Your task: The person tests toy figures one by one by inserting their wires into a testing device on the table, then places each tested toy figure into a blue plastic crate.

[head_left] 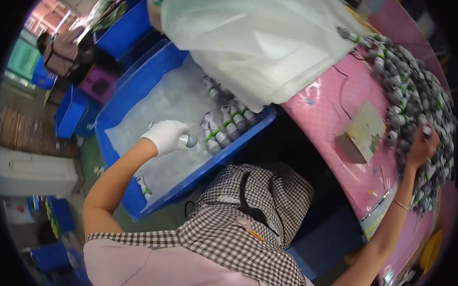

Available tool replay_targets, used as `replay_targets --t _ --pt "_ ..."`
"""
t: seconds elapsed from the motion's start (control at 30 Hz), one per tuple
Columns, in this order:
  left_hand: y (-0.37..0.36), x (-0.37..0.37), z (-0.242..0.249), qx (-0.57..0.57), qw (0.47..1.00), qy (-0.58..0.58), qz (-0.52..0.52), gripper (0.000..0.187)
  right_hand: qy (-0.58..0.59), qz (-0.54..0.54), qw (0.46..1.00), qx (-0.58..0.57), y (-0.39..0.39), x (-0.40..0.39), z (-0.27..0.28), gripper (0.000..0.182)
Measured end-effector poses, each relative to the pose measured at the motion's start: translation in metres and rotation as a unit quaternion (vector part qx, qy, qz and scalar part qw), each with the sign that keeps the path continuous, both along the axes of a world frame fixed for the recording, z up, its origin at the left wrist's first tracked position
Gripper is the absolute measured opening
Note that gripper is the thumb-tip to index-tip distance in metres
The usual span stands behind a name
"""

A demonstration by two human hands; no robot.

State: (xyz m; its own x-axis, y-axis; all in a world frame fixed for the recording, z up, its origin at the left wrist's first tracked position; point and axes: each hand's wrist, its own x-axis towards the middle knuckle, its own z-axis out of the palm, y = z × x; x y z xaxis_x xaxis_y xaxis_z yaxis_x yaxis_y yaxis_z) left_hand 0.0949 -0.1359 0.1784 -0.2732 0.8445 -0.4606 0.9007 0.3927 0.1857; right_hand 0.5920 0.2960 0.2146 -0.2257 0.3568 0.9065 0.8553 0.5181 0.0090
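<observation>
My left hand point(166, 137), in a white glove, is closed over the blue bin. A small grey-and-white piece point(191, 140) pokes out of its fingers, rounded grey end outward. Below and right of that hand, several like pieces with bright green bands point(220, 135) lie in rows on a clear plastic liner point(154, 107) inside the bin point(187, 179). My bare right hand point(423, 146) is at the large heap of such pieces point(410, 94) on the pink-covered table. Its fingers are closed around one piece point(427, 131), of which a pale end shows.
A white plastic sheet point(258, 38) drapes over the table corner and the bin. On the pink table point(331, 111) stands a pale block point(361, 132); a thin tool point(375, 204) lies nearer. Another person point(65, 54) is among blue bins point(124, 28) at the upper left.
</observation>
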Motion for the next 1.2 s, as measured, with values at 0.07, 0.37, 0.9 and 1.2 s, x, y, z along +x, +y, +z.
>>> replay_targets --t 0.07,0.37,0.9,1.2 --pt "-0.012 -0.003 -0.021 -0.048 0.996 0.028 -0.064 0.04 0.235 -0.015 0.969 -0.075 0.013 0.0 0.002 0.027" --pt "-0.006 -0.001 -0.134 0.233 0.921 -0.05 -0.308 0.015 0.461 0.32 0.763 -0.321 -0.028 0.003 0.044 0.028" --pt "0.135 0.153 0.022 0.257 0.619 -0.729 0.14 0.073 0.606 0.477 0.252 -0.585 -0.248 -0.164 -0.021 0.03" --pt "0.172 0.181 0.028 0.269 0.494 -0.805 0.19 0.055 0.639 0.499 0.028 -0.585 -0.261 -0.135 -0.041 0.057"
